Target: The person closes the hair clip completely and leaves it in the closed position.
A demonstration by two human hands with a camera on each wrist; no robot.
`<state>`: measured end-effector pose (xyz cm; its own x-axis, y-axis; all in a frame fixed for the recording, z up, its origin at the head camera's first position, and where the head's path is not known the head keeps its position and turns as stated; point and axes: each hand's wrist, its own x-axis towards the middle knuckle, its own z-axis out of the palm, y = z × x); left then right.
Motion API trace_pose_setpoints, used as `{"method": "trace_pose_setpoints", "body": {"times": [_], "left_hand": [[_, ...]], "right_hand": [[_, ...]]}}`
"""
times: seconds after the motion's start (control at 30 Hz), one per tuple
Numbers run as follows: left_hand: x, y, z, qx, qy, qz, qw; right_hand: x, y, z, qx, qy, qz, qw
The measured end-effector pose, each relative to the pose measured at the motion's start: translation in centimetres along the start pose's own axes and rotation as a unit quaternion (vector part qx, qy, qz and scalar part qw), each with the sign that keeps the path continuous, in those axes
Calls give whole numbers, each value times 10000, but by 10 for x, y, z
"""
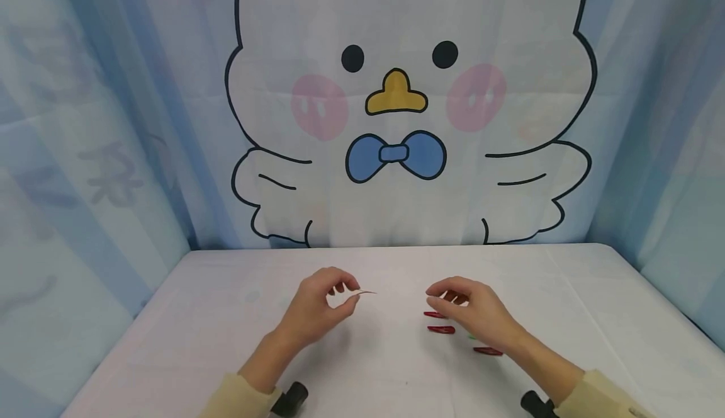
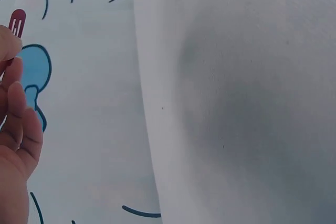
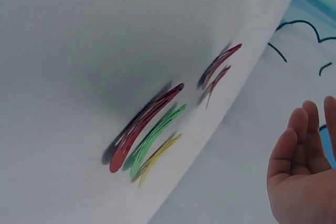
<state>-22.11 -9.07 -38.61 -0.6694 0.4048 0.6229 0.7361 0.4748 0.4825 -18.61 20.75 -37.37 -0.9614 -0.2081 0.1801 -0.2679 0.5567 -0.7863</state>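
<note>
My left hand [image 1: 317, 308] is raised above the table and pinches a dark red snap hair clip [image 2: 18, 20] between thumb and index finger. In the head view that clip [image 1: 368, 292] appears as a thin line pointing right. To the right, my right hand [image 1: 478, 308] hovers over the table with loosely bent fingers and nothing visible in them. Below it lie several hair clips: a large red one [image 3: 142, 132], a green one [image 3: 157, 137], a yellow one [image 3: 160, 156] and two more red ones farther off, one [image 3: 223, 61] above the other [image 3: 216, 85].
A white cloth covers the table [image 1: 396, 374]. Behind it hangs a curtain [image 1: 396, 210] printed with a cartoon bird wearing a blue bow tie. Side curtains [image 1: 68, 185] hang at left and right. Black wrist devices [image 1: 291, 399] sit at both cuffs.
</note>
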Motion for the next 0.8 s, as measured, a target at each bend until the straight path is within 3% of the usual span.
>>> {"method": "trace_pose_setpoints", "body": {"times": [0.2, 0.4, 0.57, 0.8], "left_hand": [[-2, 5, 8, -10, 377, 499, 9980], [-4, 13, 13, 88, 615, 765, 9951], [-5, 18, 15, 252, 765, 947, 9922], [-5, 21, 18, 355, 1019, 1594, 9813]], "right_hand": [[0, -9, 7, 569, -135, -53, 9983], [-1, -16, 16, 1457, -322, 182, 9886], [0, -21, 22, 1391, -205, 52, 9901], [1, -26, 33, 1415, -163, 54, 9898]]}}
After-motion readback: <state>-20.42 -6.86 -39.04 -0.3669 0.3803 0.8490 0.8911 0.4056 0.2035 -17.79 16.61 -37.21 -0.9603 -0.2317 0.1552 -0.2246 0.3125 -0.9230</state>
